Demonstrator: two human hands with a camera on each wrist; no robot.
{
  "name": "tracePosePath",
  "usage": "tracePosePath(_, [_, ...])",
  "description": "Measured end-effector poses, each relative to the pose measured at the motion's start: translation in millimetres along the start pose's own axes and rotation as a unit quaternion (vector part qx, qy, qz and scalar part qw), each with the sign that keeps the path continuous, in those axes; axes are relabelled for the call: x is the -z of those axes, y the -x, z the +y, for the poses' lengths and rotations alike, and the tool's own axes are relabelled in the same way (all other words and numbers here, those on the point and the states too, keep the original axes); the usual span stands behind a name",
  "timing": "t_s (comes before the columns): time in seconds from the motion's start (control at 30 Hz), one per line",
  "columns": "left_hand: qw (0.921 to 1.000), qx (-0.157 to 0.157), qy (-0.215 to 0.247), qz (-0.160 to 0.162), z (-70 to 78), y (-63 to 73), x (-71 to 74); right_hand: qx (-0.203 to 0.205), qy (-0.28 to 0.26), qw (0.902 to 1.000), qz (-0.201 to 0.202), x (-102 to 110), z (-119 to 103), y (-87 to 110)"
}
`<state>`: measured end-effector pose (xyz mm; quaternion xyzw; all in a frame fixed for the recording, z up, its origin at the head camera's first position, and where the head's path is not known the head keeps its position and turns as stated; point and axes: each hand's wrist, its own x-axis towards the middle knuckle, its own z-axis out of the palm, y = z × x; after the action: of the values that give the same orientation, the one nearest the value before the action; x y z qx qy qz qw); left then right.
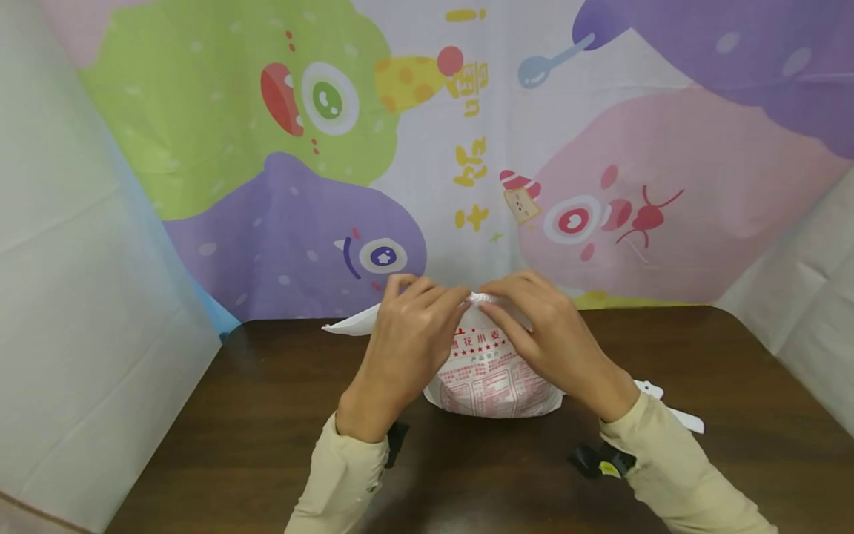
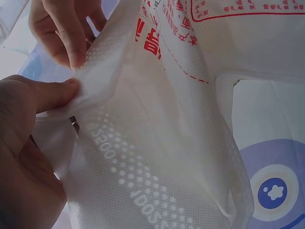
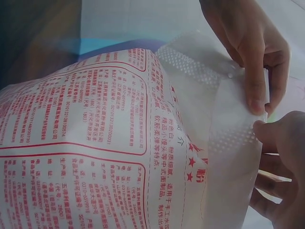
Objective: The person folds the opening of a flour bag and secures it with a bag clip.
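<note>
A white flour bag [image 1: 490,378] with red print stands upright on the table. My left hand [image 1: 415,337] pinches its gathered top edge, and in the left wrist view the left thumb [image 2: 57,95] presses on the embossed seam. Close by on the right, my right hand [image 1: 547,326] pinches the same edge between thumb and fingers. In the right wrist view the two hands' fingertips nearly meet on the dotted white flap [image 3: 233,143]. A white corner of the bag [image 1: 353,322] sticks out left of the left hand. The bag's sides are partly behind both hands.
On the brown table [image 1: 267,415], a white flat object [image 1: 687,420] lies partly hidden by the right forearm; its kind is unclear. A patterned cloth [image 1: 460,148] hangs behind the table, with white cloth sides [image 1: 60,259] left and right.
</note>
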<state>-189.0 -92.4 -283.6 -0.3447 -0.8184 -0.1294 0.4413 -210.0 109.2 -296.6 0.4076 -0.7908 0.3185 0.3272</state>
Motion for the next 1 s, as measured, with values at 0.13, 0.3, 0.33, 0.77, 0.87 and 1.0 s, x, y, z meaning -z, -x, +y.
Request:
tracePosePath(0.13, [0.9999, 0.003, -0.01, -0.009, 1.6, -0.7, -0.4, 0.004, 0.004, 0.9999, 0.01, -1, 2, -0.6])
tracePosePath(0.3, [0.9996, 0.015, -0.009, -0.024, 3.5, -0.1, -1.0, 0.016, 0.004, 0.9995, 0.028, -4, 3, 0.2])
tracePosePath(0.33, [0.9995, 0.016, -0.011, -0.027, 3.9, -0.2, -1.1, 0.017, 0.003, 0.9994, 0.029, -4, 4, 0.3])
tracePosePath(0.77, [0.9985, 0.005, -0.043, -0.033, 5.5, 0.6, -0.7, 0.032, 0.002, 0.9986, 0.042, -10, 6, 0.4])
tracePosePath(0.87, [0.9984, 0.002, -0.046, -0.033, 5.2, 1.2, -0.5, 0.035, 0.002, 0.9983, 0.048, -12, 6, 0.7])
tracePosePath(1.0, [0.9984, 0.0, -0.047, -0.03, 4.0, 1.5, -0.1, 0.038, -0.003, 0.9978, 0.054, -13, 6, 0.5])
